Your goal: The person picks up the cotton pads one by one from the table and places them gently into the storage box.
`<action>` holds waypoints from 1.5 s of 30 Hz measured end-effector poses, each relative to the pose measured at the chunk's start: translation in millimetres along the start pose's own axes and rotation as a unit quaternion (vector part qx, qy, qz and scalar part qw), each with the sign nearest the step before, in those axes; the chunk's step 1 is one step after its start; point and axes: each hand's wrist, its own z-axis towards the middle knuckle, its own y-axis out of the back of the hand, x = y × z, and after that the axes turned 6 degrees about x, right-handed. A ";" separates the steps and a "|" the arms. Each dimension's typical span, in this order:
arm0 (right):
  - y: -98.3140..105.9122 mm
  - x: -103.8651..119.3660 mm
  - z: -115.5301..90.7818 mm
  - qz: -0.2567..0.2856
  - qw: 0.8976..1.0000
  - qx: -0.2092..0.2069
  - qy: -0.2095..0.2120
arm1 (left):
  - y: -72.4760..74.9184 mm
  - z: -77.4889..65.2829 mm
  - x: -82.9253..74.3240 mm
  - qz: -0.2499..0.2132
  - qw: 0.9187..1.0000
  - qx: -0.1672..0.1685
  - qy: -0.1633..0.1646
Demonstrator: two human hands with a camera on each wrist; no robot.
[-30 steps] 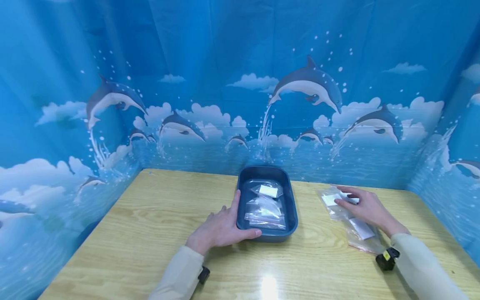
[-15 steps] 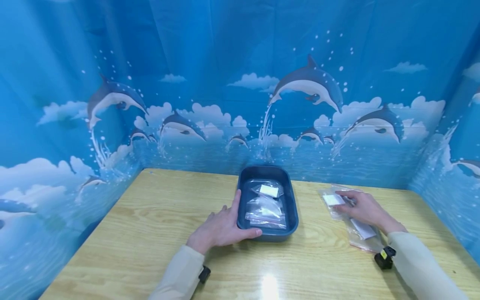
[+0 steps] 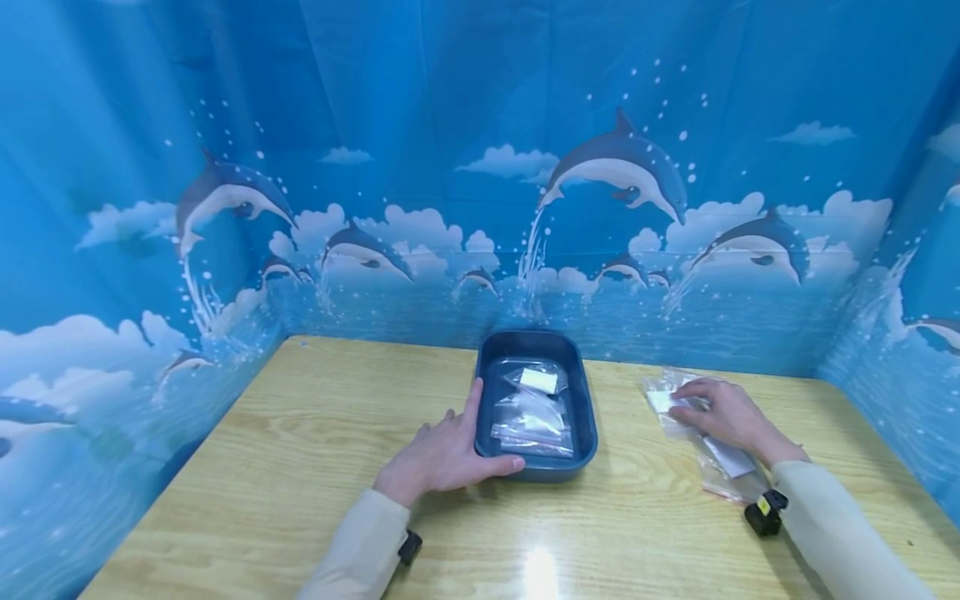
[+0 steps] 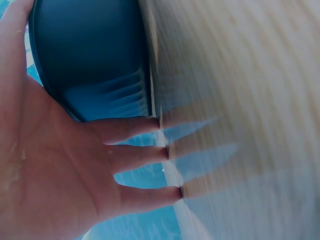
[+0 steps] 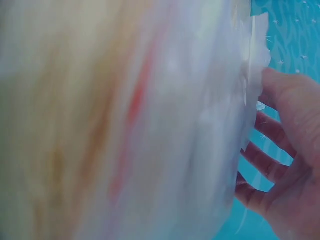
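My left hand (image 3: 442,454) rests beside the dark blue tray (image 3: 589,433). Its thumb lies across the front corner and its index finger runs along the left side; in the left wrist view the other fingers (image 4: 140,160) stretch straight down to the table. Inside the tray are clear zip bags (image 3: 528,417), one with a white label (image 3: 538,381). At the right, my right hand (image 3: 731,417) pinches a clear zip bag (image 3: 678,429) with a white label, thumb and fingers curled over it. Another zip bag (image 3: 723,485) with a white insert lies partly under that hand.
The wooden table (image 3: 337,417) has a curtain (image 3: 420,167) printed with dolphins behind it and at both sides. The tray stands near the table's back edge. Black wrist cameras (image 3: 763,514) sit on both sleeves.
My right hand has drawn its fingers and thumb closer over the labelled bag, and that bag has shifted slightly to the right. The left hand and tray stay in place.
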 end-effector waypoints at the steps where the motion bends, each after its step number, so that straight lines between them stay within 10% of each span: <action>1: 0.0 0.1 0.3 -0.001 1.000 -0.004 0.004 | 0.0 0.0 0.1 0.000 1.000 0.000 -0.001; 45: 9.5 12.3 -2.9 0.010 0.999 -0.034 -0.029 | -0.2 -2.0 0.2 0.000 1.000 0.007 0.000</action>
